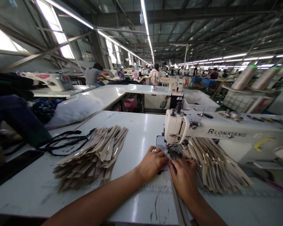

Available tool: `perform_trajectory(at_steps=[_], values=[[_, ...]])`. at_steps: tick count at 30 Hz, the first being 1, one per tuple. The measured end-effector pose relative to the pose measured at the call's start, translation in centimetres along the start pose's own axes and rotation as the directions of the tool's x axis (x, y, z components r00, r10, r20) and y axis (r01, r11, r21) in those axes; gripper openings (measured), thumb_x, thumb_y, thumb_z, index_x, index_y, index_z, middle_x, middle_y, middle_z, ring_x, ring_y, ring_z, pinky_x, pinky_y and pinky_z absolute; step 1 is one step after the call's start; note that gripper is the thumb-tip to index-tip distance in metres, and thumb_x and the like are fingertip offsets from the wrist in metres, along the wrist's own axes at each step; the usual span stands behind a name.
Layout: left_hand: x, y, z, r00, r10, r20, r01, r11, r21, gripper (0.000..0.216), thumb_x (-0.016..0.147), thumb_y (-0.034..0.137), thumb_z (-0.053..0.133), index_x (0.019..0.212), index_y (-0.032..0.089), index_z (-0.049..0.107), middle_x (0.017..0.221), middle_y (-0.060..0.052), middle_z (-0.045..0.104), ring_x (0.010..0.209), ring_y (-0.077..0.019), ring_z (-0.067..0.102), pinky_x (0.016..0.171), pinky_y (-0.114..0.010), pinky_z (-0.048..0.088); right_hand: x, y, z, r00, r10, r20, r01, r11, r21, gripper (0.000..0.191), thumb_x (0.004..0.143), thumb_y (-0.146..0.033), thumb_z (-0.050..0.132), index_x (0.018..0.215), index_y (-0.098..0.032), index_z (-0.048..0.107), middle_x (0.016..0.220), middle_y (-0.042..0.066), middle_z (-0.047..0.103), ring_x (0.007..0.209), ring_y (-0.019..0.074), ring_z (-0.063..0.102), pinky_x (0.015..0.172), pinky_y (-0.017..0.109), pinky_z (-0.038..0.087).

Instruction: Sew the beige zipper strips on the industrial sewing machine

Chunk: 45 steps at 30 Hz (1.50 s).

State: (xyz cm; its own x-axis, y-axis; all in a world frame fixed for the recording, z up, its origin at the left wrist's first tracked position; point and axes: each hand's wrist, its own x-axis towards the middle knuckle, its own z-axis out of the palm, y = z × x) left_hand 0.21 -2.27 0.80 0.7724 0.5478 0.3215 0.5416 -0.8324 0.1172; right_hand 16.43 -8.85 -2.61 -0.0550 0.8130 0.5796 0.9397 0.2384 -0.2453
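Note:
At the needle area of the white sewing machine [176, 127], my two hands come together over the metal plate. My left hand [153, 163], a ring on one finger, is closed with its fingertips pinching the upper end of a beige zipper [179, 207]. My right hand [185, 179] presses the same zipper from the other side, thumb and fingers drawn together. The zipper's long tail runs down under my right hand to the table's front edge. Its end beneath the presser foot is mostly hidden by my fingers.
A pile of beige zippers [94, 157] with gold sliders lies left, beside black straps [66, 141]. Another zipper pile [217, 166] sits under the machine arm. Beyond are a white plastic bag [75, 108], a white bin [200, 102], thread cones [244, 78] and a seated person [92, 75].

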Motion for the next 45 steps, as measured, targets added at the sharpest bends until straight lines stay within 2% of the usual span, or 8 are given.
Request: perform_trajectory(at_steps=[5, 14, 27, 38, 45], values=[[-0.1, -0.1, 0.3, 0.998, 0.057, 0.021, -0.059, 0.993, 0.106, 0.025, 0.100, 0.024, 0.046, 0.121, 0.020, 0.059, 0.094, -0.005, 0.067, 0.096, -0.0208, 0.058, 0.091, -0.039, 0.035, -0.1, 0.0, -0.1, 1.000, 0.009, 0.007, -0.009, 0.999, 0.032, 0.022, 0.093, -0.018, 0.047, 0.087, -0.023, 0.067, 0.077, -0.001, 0.068, 0.077, 0.0188, 0.062, 0.089, 0.041, 0.031], [0.0, -0.2, 0.2, 0.996, 0.067, 0.066, -0.074, 0.991, 0.108, 0.022, 0.096, 0.020, 0.052, 0.116, 0.021, 0.061, 0.105, -0.007, 0.062, 0.099, -0.0209, 0.055, 0.089, -0.037, 0.038, -0.1, 0.0, 0.0, 1.000, -0.002, 0.006, 0.002, 0.999, -0.044, 0.018, 0.092, -0.018, 0.048, 0.092, -0.022, 0.066, 0.081, 0.002, 0.069, 0.079, 0.0201, 0.062, 0.089, 0.043, 0.032], [0.1, -0.5, -0.1, 0.991, 0.124, 0.057, -0.128, 0.988, 0.081, 0.022, 0.097, 0.019, 0.049, 0.116, 0.016, 0.060, 0.101, -0.007, 0.064, 0.097, -0.0220, 0.055, 0.086, -0.036, 0.042, 0.2, -0.3, -0.2, 0.996, -0.023, 0.088, 0.034, 0.991, -0.127, 0.015, 0.088, -0.013, 0.053, 0.084, -0.021, 0.065, 0.079, 0.002, 0.066, 0.079, 0.0207, 0.061, 0.090, 0.046, 0.032], [0.4, -0.2, -0.1, 0.993, 0.091, 0.069, -0.095, 0.994, 0.059, 0.018, 0.095, 0.015, 0.051, 0.109, 0.015, 0.063, 0.102, -0.009, 0.061, 0.097, -0.0233, 0.053, 0.086, -0.036, 0.046, 0.3, -0.3, -0.3, 0.993, -0.040, 0.114, 0.054, 0.991, -0.123, 0.016, 0.087, -0.010, 0.054, 0.085, -0.020, 0.067, 0.081, 0.003, 0.065, 0.082, 0.0203, 0.060, 0.092, 0.045, 0.030], [1.3, -1.1, 0.2, 0.990, 0.115, 0.084, -0.120, 0.991, 0.062, 0.018, 0.096, 0.017, 0.050, 0.106, 0.015, 0.065, 0.100, -0.010, 0.060, 0.097, -0.0226, 0.053, 0.087, -0.037, 0.046, 1.8, -0.6, -0.9, 0.960, -0.050, 0.277, 0.106, 0.976, -0.189, 0.025, 0.090, -0.006, 0.048, 0.084, -0.018, 0.068, 0.082, 0.005, 0.068, 0.084, 0.0204, 0.060, 0.095, 0.045, 0.027]])
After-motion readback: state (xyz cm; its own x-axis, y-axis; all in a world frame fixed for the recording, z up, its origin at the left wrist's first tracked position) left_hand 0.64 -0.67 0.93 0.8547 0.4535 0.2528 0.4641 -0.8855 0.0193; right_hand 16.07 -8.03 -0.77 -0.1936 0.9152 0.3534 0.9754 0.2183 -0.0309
